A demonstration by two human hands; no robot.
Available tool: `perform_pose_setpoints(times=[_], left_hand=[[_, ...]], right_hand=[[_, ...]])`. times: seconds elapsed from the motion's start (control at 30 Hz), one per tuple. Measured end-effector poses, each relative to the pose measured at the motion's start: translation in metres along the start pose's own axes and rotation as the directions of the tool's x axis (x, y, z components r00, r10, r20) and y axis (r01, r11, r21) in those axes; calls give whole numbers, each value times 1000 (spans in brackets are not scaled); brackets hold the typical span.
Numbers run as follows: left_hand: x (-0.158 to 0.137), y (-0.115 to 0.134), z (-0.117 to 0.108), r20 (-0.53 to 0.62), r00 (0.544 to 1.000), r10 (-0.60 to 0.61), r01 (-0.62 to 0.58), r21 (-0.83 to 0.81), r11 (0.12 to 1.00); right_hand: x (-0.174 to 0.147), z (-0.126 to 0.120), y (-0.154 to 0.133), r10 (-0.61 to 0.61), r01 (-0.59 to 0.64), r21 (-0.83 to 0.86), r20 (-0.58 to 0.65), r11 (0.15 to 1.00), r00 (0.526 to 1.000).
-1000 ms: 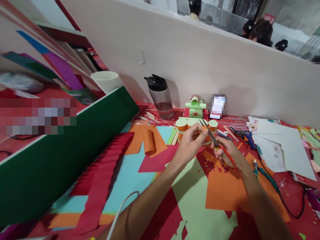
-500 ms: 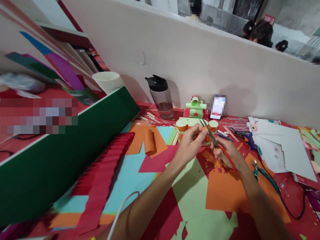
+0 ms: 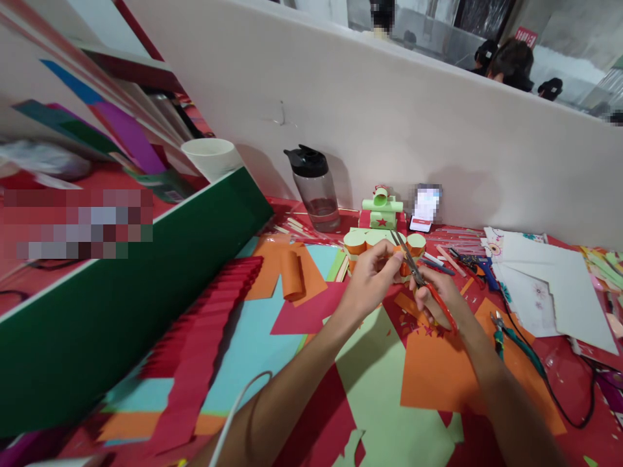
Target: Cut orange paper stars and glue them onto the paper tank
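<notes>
My left hand [image 3: 377,269] is closed in a pinch, with what looks like a small piece of orange paper [image 3: 400,251] at its fingertips, mostly hidden by the fingers and blades. My right hand [image 3: 440,295] grips red-handled scissors [image 3: 413,267]; their blades point up and away, slightly apart, right by the left fingertips. Just behind the hands stands a paper piece with orange sides and light green tops [image 3: 355,244]. Below the right hand, small red paper stars [image 3: 429,331] and scraps lie near an orange sheet [image 3: 438,373]. A light green sheet [image 3: 374,370] lies under my forearms.
At the back stand a bottle [image 3: 316,194], a green paper model with a red star [image 3: 382,217] and a phone [image 3: 424,207]. Pliers [image 3: 518,344] and white cards [image 3: 559,279] lie right. A green board [image 3: 146,285] and pleated red paper [image 3: 204,337] are left.
Almost nothing differs. The scissors and the fingers of my right hand have shifted very slightly, while my left hand keeps its place.
</notes>
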State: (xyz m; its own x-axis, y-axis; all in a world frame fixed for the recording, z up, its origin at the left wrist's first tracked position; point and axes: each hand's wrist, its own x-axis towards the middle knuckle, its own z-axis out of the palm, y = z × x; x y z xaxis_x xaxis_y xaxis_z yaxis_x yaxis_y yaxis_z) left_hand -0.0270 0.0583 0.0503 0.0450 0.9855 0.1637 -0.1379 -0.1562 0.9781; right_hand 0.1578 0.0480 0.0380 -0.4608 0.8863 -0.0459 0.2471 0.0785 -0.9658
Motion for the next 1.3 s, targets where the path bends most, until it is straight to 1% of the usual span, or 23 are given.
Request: perform_pose_setpoints(times=[0.13, 0.23, 0.3, 0.43, 0.5, 0.57, 0.63, 0.73, 0.87, 0.97, 1.1, 1.3], left_hand=[[-1, 0, 0, 30, 1000, -6, 5, 25, 1000], [-1, -1, 0, 67, 997, -27, 23, 54, 998], [-1, -4, 0, 132, 991, -28, 15, 93, 996], [-2, -10, 0, 296, 955, -1, -73, 238, 969], [-3, -12, 0, 336, 942, 14, -124, 307, 944], [-4, -12, 0, 354, 935, 20, -153, 351, 924], [-4, -12, 0, 350, 937, 18, -157, 372, 915], [-4, -13, -1, 311, 950, 14, -139, 382, 914], [-4, -14, -1, 279, 960, -22, -76, 335, 939], [-5, -12, 1, 269, 962, -56, -32, 314, 949], [-5, -9, 5, 287, 958, -22, -57, 263, 963], [-5, -9, 4, 255, 967, 14, -63, 186, 981]], right_hand=[[0, 4, 3, 22, -18, 63, -54, 998, 998], [1, 2, 4, -31, 49, 117, -147, 992, 989], [2, -1, 3, -76, 104, 123, -212, 987, 974], [4, -9, -5, -101, 135, 89, -311, 987, 945], [4, -12, -8, -115, 140, 53, -332, 989, 936], [4, -14, -8, -118, 136, 35, -322, 990, 939], [4, -14, -8, -119, 137, 35, -311, 990, 943], [4, -15, -6, -117, 139, 47, -311, 989, 943], [5, -15, -3, -94, 122, 72, -305, 990, 948], [6, -14, -2, -91, 135, 109, -334, 985, 938], [7, -11, -1, -106, 172, 148, -373, 974, 922], [7, -8, -5, -100, 174, 164, -382, 971, 919]])
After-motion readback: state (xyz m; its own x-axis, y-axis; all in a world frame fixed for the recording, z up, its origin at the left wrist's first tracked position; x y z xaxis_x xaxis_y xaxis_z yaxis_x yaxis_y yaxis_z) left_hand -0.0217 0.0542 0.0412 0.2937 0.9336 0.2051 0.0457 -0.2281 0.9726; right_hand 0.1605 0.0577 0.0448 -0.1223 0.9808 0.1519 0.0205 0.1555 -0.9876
